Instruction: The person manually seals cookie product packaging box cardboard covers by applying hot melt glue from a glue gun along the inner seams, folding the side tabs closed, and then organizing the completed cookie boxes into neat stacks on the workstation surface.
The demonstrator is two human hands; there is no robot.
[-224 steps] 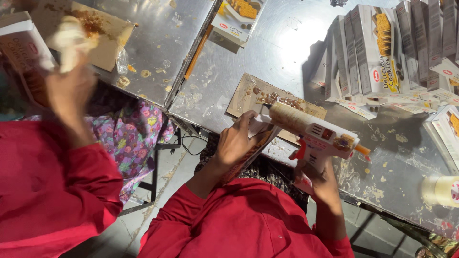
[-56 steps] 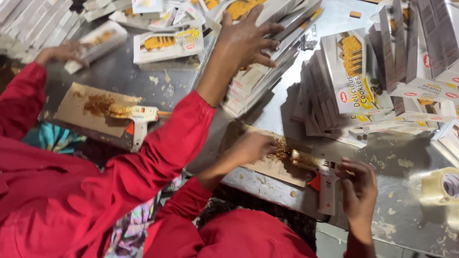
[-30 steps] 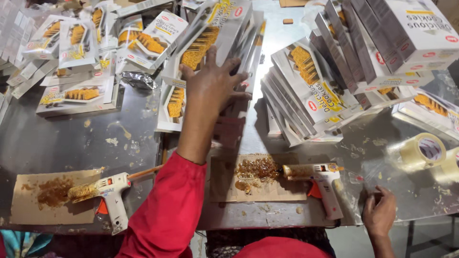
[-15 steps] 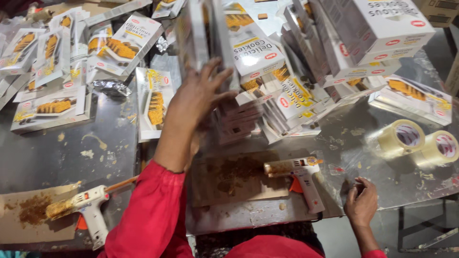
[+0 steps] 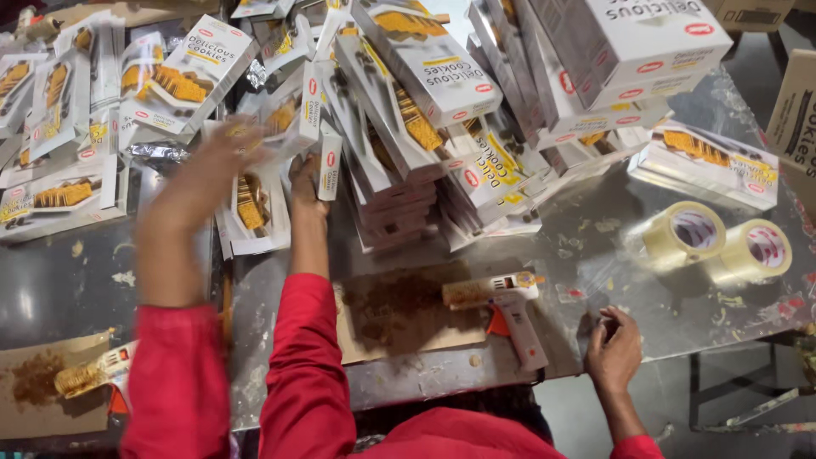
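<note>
My left hand (image 5: 306, 183) reaches forward in a red sleeve and grips a flat white cookie box (image 5: 327, 161) standing on edge against a leaning stack of boxes (image 5: 399, 127). My right hand (image 5: 614, 348) rests at the near edge of the metal table (image 5: 612, 272), its fingers curled and holding nothing. A white and orange glue gun (image 5: 510, 306) lies between my hands on a glue-stained cardboard pad (image 5: 399, 314). A co-worker's blurred hand (image 5: 208, 170), also red-sleeved, reaches to the boxes on my left.
Two rolls of clear tape (image 5: 684, 234) (image 5: 756, 251) sit at the right. A second glue gun (image 5: 93, 374) lies on another cardboard pad (image 5: 34, 399) at the lower left. Loose cookie boxes (image 5: 59, 195) cover the far left; taller piles (image 5: 629, 51) stand at the back right.
My left hand has shifted left from the stack's front onto one box. A co-worker's arm has come into view at the left. My right hand stays at the table edge.
</note>
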